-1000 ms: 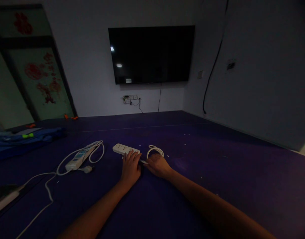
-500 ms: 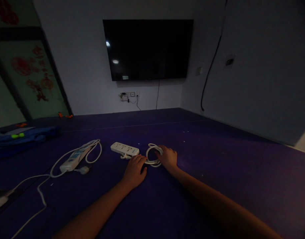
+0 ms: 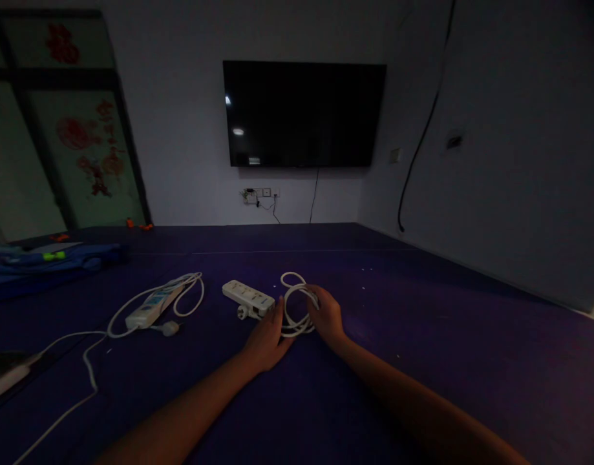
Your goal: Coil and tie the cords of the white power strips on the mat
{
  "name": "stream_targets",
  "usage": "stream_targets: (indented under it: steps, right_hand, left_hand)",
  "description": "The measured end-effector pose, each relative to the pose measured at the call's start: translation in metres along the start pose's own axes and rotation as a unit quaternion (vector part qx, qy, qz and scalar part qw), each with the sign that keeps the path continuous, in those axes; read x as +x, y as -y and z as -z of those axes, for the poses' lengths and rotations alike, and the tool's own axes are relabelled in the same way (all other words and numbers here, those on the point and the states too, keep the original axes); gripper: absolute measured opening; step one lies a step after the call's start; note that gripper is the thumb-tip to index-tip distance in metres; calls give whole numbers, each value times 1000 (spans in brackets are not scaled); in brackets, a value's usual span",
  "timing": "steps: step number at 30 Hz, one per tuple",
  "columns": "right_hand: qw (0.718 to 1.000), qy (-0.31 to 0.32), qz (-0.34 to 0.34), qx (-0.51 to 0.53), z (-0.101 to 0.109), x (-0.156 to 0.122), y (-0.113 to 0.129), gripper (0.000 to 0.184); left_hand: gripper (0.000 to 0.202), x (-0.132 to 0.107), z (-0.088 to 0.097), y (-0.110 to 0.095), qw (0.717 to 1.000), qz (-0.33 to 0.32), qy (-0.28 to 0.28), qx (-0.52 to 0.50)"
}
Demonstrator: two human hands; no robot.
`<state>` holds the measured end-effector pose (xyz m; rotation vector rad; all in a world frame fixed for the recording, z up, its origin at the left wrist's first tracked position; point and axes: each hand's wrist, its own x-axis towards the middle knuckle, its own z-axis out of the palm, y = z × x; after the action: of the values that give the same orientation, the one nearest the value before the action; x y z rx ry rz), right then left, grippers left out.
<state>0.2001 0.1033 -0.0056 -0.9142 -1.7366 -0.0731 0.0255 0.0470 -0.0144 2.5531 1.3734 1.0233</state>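
White plastic makes up the power strip (image 3: 243,294) in front of us, a long, slim block with softly rounded corners. We see it lying flat and slantwise on the purple surface (image 3: 297,407), its right end nearer to us, just beside our left hand (image 3: 266,339). Along its top runs a row of sockets with small dark slots, and close to the right end sits a bluish mark. Its pale plug (image 3: 242,312) rests against the near long side. To the right, we find the white cord (image 3: 300,328) wound into several loose, uneven rings, with one smaller loop poking out at the far side.

Our left hand is open, its fingers straight and close together between the strip's right end and the coil, its thumb spread below the rings; whether it presses on the cord we cannot tell. Our right hand is partly closed, fingers curled about the coil's right side, with hold of the cord there. Off to the left, we see another strip (image 3: 142,316) with blue markings and its own white lead looped over it.
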Motion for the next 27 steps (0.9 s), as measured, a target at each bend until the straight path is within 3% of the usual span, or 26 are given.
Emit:
stream_targets:
  steps: [3, 8, 14, 19, 23, 27]
  right_hand:
    - [998, -10, 63, 13, -2, 1, 8, 31]
    - [994, -13, 112, -8, -3, -3, 17, 33]
    - [982, 44, 172, -55, 7, -3, 29, 43]
    - [976, 51, 194, -81, 9, -2, 31, 45]
    - [974, 66, 196, -91, 9, -2, 27, 48]
    - [970, 85, 206, -101, 10, -3, 26, 47]
  left_hand:
    - [88, 1, -2, 1, 999, 18, 10, -30]
    - [106, 0, 3, -1, 994, 33, 10, -106]
    - [40, 5, 12, -5, 985, 57, -58, -152]
    - [22, 8, 9, 3, 971, 120, -145, -146]
    - [42, 7, 6, 7, 953, 137, -220, -154]
    - [73, 7, 6, 5, 953, 116, -236, -149]
